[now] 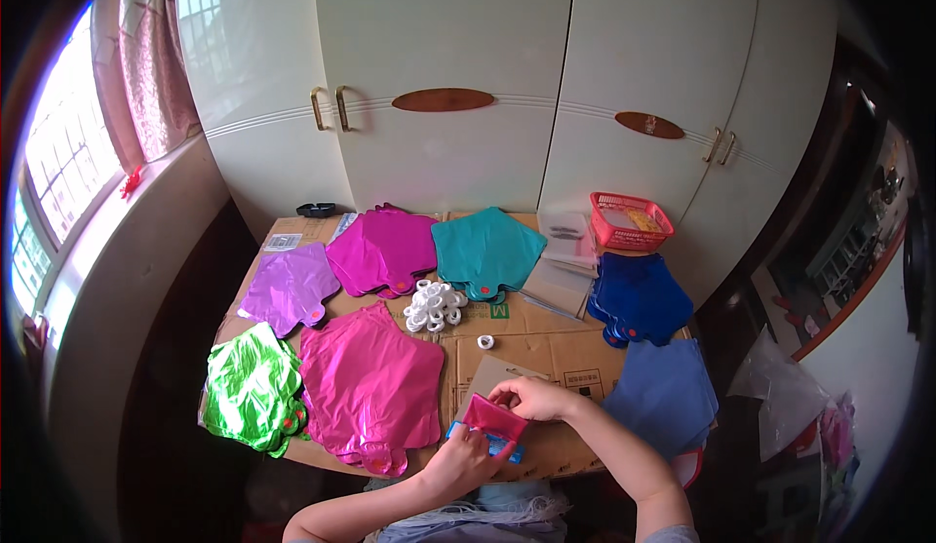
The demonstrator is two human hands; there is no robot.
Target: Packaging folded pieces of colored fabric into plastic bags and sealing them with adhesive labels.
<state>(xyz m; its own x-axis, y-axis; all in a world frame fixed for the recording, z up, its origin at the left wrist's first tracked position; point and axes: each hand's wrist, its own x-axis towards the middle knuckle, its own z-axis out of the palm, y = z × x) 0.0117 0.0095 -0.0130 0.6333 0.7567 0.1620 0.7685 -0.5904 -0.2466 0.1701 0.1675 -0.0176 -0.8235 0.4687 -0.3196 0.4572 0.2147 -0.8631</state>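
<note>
In front of me, near the table's front edge, my left hand (465, 460) is closed on a small folded pink foil piece (495, 424), probably a flat balloon. My right hand (536, 399) pinches its upper right edge. Under it lies a folded bright blue piece (505, 448), partly covered by my left hand. Behind these a greyish flat bag or card (487, 375) rests on the cardboard. One white ring-shaped roll (486, 342) lies beyond my hands. A heap of similar white rolls (435, 306) sits further back to the left.
Around the cardboard-covered table (531, 333) lie flat foil stacks: green (252, 377), pink (375, 377), lilac (288, 285), magenta (382, 246), teal (487, 249), dark blue (639, 294) and light blue (663, 395). Clear bags (558, 288) and a red basket (630, 222) stand at the back right, before white cabinets (439, 36).
</note>
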